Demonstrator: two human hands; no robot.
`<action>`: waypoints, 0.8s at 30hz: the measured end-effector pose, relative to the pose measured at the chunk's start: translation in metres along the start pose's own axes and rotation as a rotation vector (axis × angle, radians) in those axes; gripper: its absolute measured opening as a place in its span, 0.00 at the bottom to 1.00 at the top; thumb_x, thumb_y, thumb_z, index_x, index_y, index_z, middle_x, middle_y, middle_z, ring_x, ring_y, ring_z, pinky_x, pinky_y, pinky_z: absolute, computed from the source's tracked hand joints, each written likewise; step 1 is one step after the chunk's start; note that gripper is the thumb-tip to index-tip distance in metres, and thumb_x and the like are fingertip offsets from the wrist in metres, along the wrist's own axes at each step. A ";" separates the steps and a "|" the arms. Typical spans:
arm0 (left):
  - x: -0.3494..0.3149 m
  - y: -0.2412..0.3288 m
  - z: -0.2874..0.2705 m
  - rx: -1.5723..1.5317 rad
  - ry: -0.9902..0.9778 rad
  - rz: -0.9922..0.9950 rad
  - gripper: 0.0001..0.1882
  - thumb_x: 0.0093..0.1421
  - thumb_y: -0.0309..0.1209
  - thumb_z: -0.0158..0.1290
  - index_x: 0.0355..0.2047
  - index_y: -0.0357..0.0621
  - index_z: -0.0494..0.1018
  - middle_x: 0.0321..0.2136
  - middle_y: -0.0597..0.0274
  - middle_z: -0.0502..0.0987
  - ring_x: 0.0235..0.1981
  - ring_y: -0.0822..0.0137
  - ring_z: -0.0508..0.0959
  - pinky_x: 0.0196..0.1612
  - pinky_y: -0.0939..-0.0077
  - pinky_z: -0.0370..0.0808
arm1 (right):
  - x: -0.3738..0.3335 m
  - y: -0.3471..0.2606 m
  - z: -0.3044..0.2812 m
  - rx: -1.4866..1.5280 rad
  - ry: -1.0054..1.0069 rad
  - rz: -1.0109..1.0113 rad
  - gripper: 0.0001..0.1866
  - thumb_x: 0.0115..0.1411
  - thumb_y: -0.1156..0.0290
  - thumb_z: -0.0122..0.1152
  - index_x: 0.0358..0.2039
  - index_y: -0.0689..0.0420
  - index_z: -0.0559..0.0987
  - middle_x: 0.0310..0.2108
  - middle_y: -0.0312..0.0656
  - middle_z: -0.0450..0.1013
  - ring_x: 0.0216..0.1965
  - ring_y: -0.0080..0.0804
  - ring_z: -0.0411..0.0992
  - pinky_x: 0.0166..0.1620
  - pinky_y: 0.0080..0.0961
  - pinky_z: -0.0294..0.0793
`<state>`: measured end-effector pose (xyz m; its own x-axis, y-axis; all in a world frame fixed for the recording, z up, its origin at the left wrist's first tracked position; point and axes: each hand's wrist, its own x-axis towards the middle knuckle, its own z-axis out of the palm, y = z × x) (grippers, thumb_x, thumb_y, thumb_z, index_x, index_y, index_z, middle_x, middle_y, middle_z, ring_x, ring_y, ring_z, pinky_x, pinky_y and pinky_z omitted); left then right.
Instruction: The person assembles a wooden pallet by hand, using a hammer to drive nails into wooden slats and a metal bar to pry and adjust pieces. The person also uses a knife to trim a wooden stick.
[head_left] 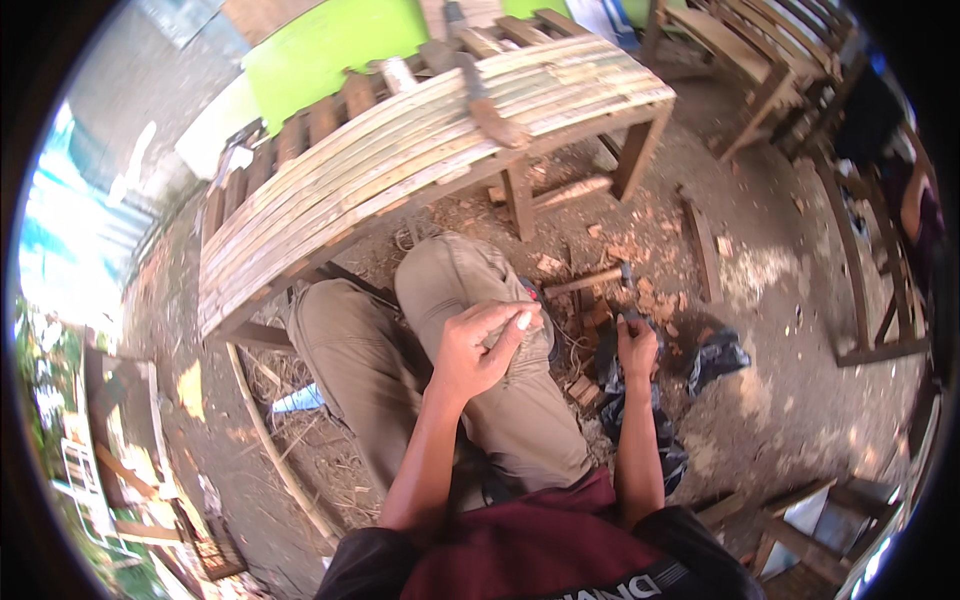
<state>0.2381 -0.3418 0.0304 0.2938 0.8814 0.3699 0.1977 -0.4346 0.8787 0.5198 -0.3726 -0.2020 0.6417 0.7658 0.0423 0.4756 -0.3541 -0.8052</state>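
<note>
My left hand (474, 350) is raised over my right knee, its thumb pressed toward the curled forefinger; anything between them is too small to tell. To its right, my right hand (638, 350) is closed above a black plastic bag (640, 425). Its fingertips overlap dark material, so what they grip is unclear. Beyond the hands lies a hammer (585, 281) with a wooden handle, its head toward the right. A machete (488, 110) rests across the slatted bench (400, 165), wooden grip toward me.
Brick-red chips (655, 300) and small wood blocks (583, 390) litter the dirt floor. Another black plastic piece (718, 358) lies to the right, near a wooden bar (702, 250). Wooden furniture (750, 70) stands at the far right. A long pole (275, 440) lies at my left.
</note>
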 end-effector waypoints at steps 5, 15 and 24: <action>-0.020 0.046 -0.075 0.173 0.268 0.112 0.09 0.65 0.23 0.56 0.43 0.37 0.83 0.32 0.60 0.86 0.33 0.69 0.83 0.37 0.76 0.78 | -0.036 -0.208 0.007 0.742 -0.234 -0.165 0.13 0.70 0.64 0.62 0.31 0.58 0.74 0.22 0.34 0.71 0.24 0.21 0.67 0.32 0.21 0.68; -0.232 0.029 -0.201 0.181 1.236 -0.095 0.11 0.70 0.28 0.53 0.42 0.32 0.81 0.31 0.58 0.85 0.35 0.72 0.83 0.41 0.77 0.78 | -0.203 -0.394 0.043 1.095 -1.115 -0.508 0.04 0.70 0.74 0.58 0.41 0.61 0.75 0.29 0.36 0.72 0.28 0.22 0.71 0.34 0.20 0.71; -0.532 -0.044 -0.237 0.051 2.283 -0.453 0.12 0.71 0.33 0.52 0.45 0.38 0.79 0.34 0.62 0.83 0.31 0.74 0.81 0.34 0.81 0.76 | -0.283 -0.443 0.062 0.793 -1.598 -0.720 0.05 0.69 0.74 0.61 0.41 0.62 0.76 0.28 0.32 0.72 0.26 0.15 0.69 0.31 0.15 0.70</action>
<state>-0.1485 -0.7474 -0.1336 -0.8957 -0.4257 -0.1285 -0.0488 -0.1932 0.9799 0.0902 -0.3987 0.1061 -0.8053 0.5049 0.3107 -0.2779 0.1414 -0.9501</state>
